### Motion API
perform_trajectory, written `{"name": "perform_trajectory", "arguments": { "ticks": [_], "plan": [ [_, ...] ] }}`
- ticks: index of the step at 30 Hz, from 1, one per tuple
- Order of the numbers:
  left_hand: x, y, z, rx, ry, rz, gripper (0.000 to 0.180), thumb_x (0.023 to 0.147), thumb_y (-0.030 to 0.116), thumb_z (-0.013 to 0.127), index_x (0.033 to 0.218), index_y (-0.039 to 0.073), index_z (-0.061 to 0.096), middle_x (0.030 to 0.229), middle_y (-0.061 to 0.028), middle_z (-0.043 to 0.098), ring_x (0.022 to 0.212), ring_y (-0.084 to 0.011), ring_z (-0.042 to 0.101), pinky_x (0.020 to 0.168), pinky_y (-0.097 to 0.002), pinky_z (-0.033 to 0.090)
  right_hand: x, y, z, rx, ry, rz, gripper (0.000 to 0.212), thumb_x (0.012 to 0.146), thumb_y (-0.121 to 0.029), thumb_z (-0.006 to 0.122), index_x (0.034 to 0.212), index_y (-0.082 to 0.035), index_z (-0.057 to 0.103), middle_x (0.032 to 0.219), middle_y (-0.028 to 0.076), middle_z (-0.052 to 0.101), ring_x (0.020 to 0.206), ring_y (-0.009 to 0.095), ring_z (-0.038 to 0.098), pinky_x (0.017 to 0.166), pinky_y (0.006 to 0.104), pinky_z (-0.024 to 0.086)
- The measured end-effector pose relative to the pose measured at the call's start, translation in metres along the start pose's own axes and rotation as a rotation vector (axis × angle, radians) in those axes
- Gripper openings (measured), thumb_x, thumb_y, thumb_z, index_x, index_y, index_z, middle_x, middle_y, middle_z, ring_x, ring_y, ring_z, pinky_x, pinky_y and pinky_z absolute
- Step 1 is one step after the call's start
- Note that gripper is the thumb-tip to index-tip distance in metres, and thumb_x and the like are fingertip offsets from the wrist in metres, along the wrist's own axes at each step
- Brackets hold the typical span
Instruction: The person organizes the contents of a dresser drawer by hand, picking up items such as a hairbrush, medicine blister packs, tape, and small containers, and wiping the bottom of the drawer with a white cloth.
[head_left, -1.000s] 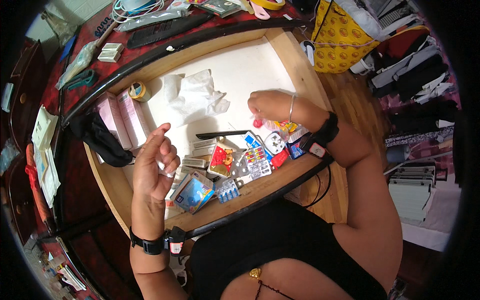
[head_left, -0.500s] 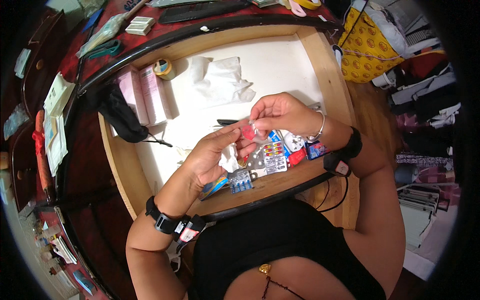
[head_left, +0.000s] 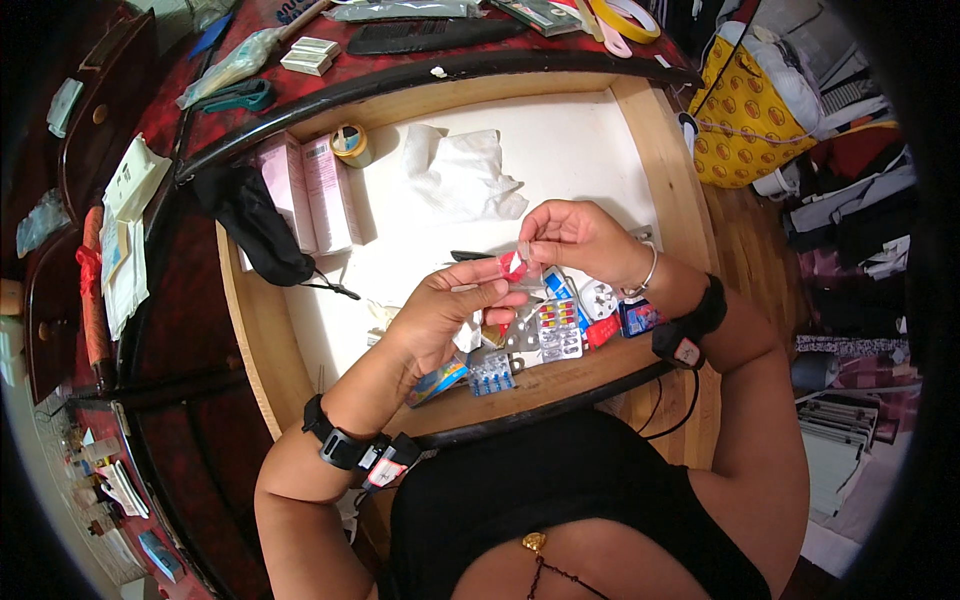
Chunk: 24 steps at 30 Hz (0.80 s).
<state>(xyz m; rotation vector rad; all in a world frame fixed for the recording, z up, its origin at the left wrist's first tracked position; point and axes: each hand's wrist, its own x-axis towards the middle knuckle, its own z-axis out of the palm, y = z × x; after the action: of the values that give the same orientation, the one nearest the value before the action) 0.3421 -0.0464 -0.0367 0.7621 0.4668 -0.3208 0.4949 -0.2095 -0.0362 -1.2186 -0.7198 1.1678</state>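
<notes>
Above an open wooden drawer [head_left: 243,335], both my hands meet at a small clear plastic bag with something red and white in it [head_left: 513,265]. My left hand [head_left: 440,312] holds its left side between thumb and fingers, palm partly turned up. Pinching the bag's upper right edge is my right hand [head_left: 570,238]. Under my hands, along the drawer's near side, lie a blister pack of red and yellow capsules [head_left: 559,325], a blister pack of blue capsules [head_left: 491,374], a red packet [head_left: 602,331] and a white round plug-like piece [head_left: 600,298].
White tissue [head_left: 455,175] lies in the drawer's far part. At its left are pink boxes [head_left: 330,195], a small round jar [head_left: 350,146] and a black pouch [head_left: 250,225] over the edge. A black comb [head_left: 430,36] rests on the red tabletop; a yellow bag [head_left: 750,120] stands right.
The bag, still in both hands, has turned so that a white patch now shows on the red. The whole view has shifted slightly, with the drawer now a little lower and further right.
</notes>
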Motion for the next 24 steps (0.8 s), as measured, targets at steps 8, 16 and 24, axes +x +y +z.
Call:
{"name": "perform_trajectory", "arguments": {
  "ticks": [8, 16, 24],
  "plan": [
    [0.0, 0.002, 0.002, 0.027, 0.025, 0.067, 0.02, 0.086, 0.001, 0.055, 0.104, -0.005, 0.059, 0.096, -0.0202, 0.064, 0.09, -0.0228, 0.064, 0.084, -0.0292, 0.052, 0.0, -0.004, 0.0, -0.061, 0.001, -0.03, 0.014, 0.087, -0.003, 0.055, 0.1, 0.001, 0.052, 0.087, 0.005, 0.057, 0.078, 0.011, 0.058, 0.073, 0.023, 0.049],
    [-0.003, 0.004, 0.003, 0.049, 0.031, 0.059, 0.021, 0.086, 0.004, 0.057, 0.105, -0.005, 0.059, 0.095, -0.02, 0.065, 0.087, -0.0212, 0.064, 0.084, -0.0292, 0.051, -0.001, -0.005, 0.002, -0.074, 0.007, -0.014, 0.015, 0.086, -0.004, 0.058, 0.1, 0.0, 0.053, 0.09, 0.002, 0.058, 0.084, 0.007, 0.056, 0.076, 0.0219, 0.047],
    [-0.003, -0.001, 0.002, 0.093, -0.05, 0.089, 0.025, 0.086, 0.016, 0.061, 0.106, 0.0, 0.059, 0.09, -0.0111, 0.064, 0.08, -0.0163, 0.063, 0.073, -0.0271, 0.053, -0.006, -0.03, 0.023, -0.421, 0.016, -0.135, 0.013, 0.084, -0.003, 0.06, 0.095, 0.001, 0.056, 0.087, 0.005, 0.059, 0.077, 0.01, 0.058, 0.071, 0.0225, 0.049]
  ]
}}
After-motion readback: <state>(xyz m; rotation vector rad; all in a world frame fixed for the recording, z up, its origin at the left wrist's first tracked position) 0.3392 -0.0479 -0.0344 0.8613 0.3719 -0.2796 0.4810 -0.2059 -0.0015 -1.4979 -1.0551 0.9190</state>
